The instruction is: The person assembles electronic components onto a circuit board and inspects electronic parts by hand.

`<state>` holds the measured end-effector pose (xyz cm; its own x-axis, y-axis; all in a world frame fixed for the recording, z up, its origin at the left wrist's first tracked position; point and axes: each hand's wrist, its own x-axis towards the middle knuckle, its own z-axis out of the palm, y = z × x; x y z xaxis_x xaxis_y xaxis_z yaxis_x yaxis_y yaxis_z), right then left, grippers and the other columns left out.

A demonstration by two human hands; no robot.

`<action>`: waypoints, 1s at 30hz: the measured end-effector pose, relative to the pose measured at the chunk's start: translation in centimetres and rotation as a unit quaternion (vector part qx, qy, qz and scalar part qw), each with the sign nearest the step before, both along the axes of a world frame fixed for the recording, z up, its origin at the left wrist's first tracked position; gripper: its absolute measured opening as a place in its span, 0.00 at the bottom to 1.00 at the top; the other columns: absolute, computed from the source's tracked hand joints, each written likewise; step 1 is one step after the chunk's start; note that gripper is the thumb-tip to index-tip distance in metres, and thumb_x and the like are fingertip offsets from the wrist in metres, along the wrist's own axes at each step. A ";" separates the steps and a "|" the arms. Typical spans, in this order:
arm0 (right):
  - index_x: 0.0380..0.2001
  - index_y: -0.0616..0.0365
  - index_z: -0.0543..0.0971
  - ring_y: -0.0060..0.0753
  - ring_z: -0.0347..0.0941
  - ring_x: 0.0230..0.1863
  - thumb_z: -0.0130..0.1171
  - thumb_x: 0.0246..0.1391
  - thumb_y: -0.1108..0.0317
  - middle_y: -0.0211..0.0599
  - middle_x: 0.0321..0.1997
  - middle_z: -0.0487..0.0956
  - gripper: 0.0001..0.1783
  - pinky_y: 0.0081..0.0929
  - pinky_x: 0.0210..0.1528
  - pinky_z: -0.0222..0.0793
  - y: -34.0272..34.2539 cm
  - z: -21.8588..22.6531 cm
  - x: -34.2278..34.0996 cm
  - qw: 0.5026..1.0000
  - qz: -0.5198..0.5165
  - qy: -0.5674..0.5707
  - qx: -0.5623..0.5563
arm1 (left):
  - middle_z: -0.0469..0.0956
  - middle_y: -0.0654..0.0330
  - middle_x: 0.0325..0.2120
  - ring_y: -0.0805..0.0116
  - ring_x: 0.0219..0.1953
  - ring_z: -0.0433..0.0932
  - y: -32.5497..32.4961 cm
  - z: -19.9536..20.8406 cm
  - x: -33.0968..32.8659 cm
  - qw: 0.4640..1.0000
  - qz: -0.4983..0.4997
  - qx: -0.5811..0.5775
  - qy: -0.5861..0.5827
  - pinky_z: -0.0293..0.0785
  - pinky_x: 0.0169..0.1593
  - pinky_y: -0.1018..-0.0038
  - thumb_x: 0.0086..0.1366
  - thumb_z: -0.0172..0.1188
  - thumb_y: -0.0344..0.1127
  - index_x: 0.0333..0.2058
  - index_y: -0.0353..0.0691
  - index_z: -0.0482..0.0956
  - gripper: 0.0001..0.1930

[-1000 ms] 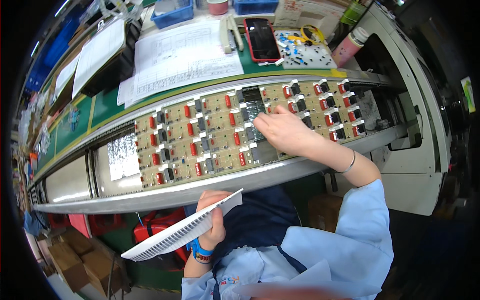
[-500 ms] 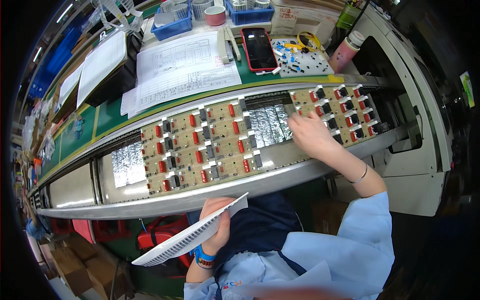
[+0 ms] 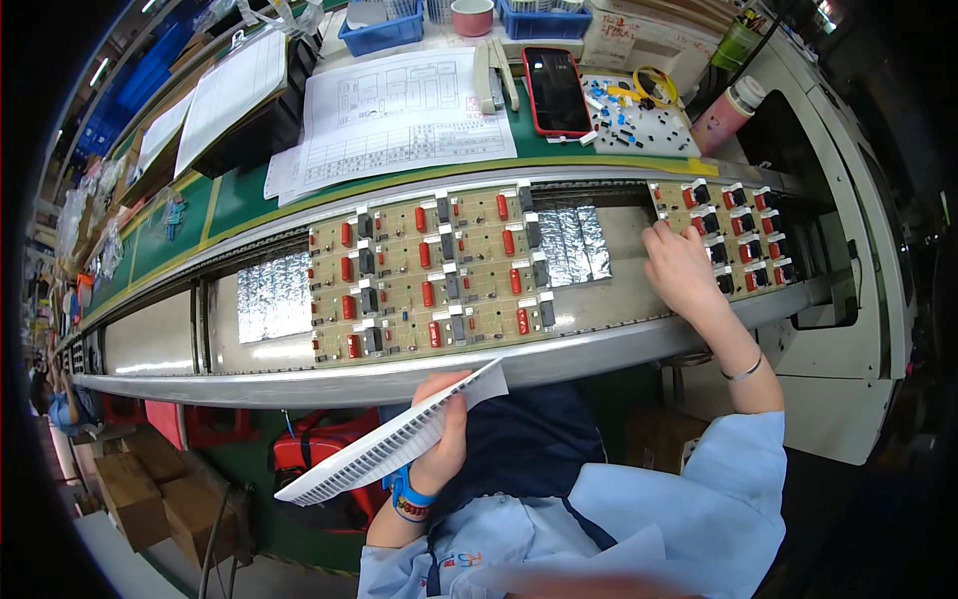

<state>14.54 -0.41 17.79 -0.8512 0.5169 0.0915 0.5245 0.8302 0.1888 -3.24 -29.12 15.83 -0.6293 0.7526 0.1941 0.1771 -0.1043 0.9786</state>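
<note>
Clamping white sheet point(image 3: 384, 446) in left hand point(image 3: 441, 449); apparently working at circuit board point(image 3: 722, 228) with right hand point(image 3: 683, 270), cannot tell if pinching. Next, calls for light touch.

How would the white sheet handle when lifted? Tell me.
The white sheet is probably light, since it looks thin. It may be somewhat stiff yet bendable: its free end juts from the left hand with only a slight curve.

Red-edged phone point(image 3: 556, 92) laid screen-up on green bench point(image 3: 239, 200). Printed sheets point(image 3: 399, 120) spread left of phone; farther left, white papers point(image 3: 232, 95) clipped together. Blue basket point(image 3: 544, 26) set behind phone, pink cup point(image 3: 472, 22) behind-left. Pink bottle point(image 3: 720, 122) placed right of phone.
</note>
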 end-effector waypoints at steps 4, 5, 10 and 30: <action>0.33 0.60 0.70 0.37 0.70 0.37 0.54 0.38 0.71 0.41 0.36 0.71 0.14 0.33 0.42 0.58 0.2 0.1 0.1 1.000 -0.012 -0.012 0.017 | 0.70 0.56 0.34 0.69 0.35 0.68 -0.3 0.0 -0.4 1.000 -0.018 0.012 -0.022 0.63 0.42 0.78 0.61 0.47 0.27 0.42 0.35 0.71 0.10; 0.33 0.60 0.70 0.37 0.70 0.39 0.55 0.38 0.71 0.41 0.37 0.71 0.14 0.34 0.42 0.58 0.1 0.3 0.1 0.999 -0.033 -0.031 0.011 | 0.70 0.56 0.35 0.69 0.36 0.69 -0.3 0.1 -0.5 0.998 -0.038 0.015 -0.037 0.63 0.42 0.78 0.61 0.47 0.26 0.42 0.35 0.71 0.10; 0.38 0.62 0.69 0.40 0.68 0.41 0.53 0.40 0.72 0.43 0.38 0.71 0.17 0.35 0.43 0.58 -0.1 0.7 0.1 0.998 -0.046 -0.046 -0.020 | 0.71 0.56 0.32 0.66 0.35 0.70 -0.4 0.2 -1.2 0.999 -0.035 0.032 -0.019 0.65 0.41 0.76 0.59 0.49 0.25 0.40 0.35 0.72 0.10; 0.32 0.59 0.70 0.38 0.71 0.36 0.51 0.41 0.70 0.39 0.33 0.71 0.11 0.36 0.39 0.57 1.3 -1.4 1.9 0.996 -0.076 -0.006 0.042 | 0.72 0.53 0.33 0.64 0.35 0.71 -1.1 -0.5 -2.4 0.998 -0.059 0.009 -0.004 0.66 0.41 0.75 0.58 0.49 0.26 0.38 0.34 0.72 0.09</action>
